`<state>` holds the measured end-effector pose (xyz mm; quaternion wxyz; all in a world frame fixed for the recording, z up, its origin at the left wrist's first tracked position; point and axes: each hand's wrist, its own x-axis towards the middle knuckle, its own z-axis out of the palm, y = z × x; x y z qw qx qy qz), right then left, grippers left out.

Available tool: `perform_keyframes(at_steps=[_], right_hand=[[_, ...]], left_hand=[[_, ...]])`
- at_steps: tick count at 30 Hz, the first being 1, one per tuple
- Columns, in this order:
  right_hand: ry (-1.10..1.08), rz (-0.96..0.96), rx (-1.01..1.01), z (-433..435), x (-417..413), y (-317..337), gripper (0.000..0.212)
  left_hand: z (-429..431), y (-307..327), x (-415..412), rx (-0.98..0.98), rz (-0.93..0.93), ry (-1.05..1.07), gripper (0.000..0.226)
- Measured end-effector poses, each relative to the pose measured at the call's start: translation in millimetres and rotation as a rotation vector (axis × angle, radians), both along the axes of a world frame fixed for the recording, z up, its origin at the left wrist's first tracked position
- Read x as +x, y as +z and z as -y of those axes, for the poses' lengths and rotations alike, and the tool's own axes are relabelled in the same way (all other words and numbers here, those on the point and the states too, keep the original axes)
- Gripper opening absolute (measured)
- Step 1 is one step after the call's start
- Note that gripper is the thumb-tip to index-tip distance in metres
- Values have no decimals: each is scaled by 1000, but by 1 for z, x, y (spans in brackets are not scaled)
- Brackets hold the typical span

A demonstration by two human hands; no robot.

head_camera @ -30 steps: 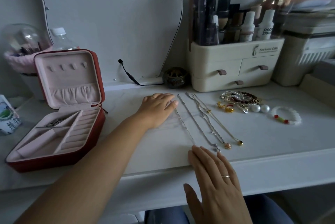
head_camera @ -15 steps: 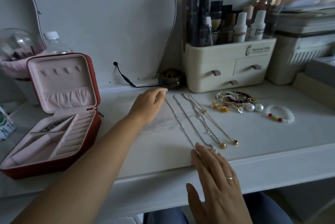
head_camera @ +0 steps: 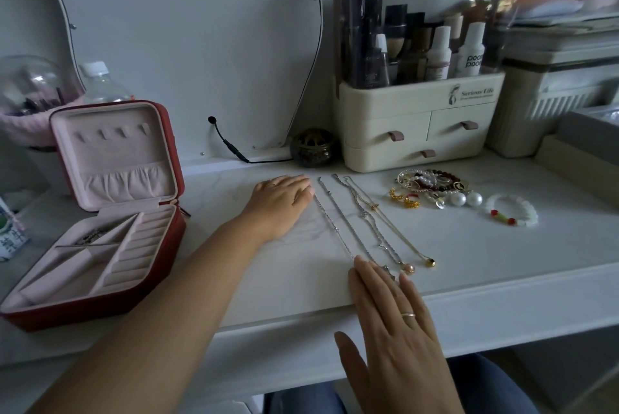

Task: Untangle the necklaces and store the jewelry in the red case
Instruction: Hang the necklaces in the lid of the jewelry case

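Note:
Several thin necklaces [head_camera: 360,222] lie side by side, stretched out straight on the white table [head_camera: 502,252]. My left hand [head_camera: 279,201] lies flat with its fingertips at the far end of the leftmost silver chain [head_camera: 330,219]. At the near ends, the straight fingers of my right hand [head_camera: 392,323] press on the chains. The red case [head_camera: 97,229] stands open at the left, pink inside, with a small silver piece [head_camera: 90,236] in its back compartment.
A heap of bracelets, pearls and gold earrings [head_camera: 432,189] lies at the right, beside a white bead bracelet [head_camera: 512,210]. Behind stand a cream cosmetics organizer [head_camera: 418,125], a dark round pot [head_camera: 313,147], a mirror with a black cable [head_camera: 231,149], and boxes at far right.
My left hand has slid away from me along the leftmost chain, drawing it straight. My right hand has stayed at the near ends.

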<state>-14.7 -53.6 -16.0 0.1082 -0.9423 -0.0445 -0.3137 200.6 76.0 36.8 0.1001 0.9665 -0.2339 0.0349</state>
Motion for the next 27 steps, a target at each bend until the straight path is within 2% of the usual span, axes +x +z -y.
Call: perform_keyframes(at_steps=[5,8,11,13,16,19,23,27], right_hand=[[72,-26,34,0,-2,2,68],[148,-12,114,-7,1,16,56],[254,-55,282,-24,9,41,62],[332,-164,462,-42,16,61,67],[404,-295,595,-71,39,73,64],[460,-444,691,-109,65,78,65],[486,-561,706,-153,86,78,57],[438,-549,629,-177,99,71,41]], left_hand=[[-3,7,-4,-85,44,-17,49],[-10,26,-16,-216,76,-10,49],[-28,54,-38,-363,128,10,47],[-51,69,-53,-459,175,41,45],[-98,78,-76,-592,218,166,40],[-160,69,-91,-670,217,390,38],[-221,50,-102,-676,145,630,34],[-243,32,-110,-906,-52,653,38]])
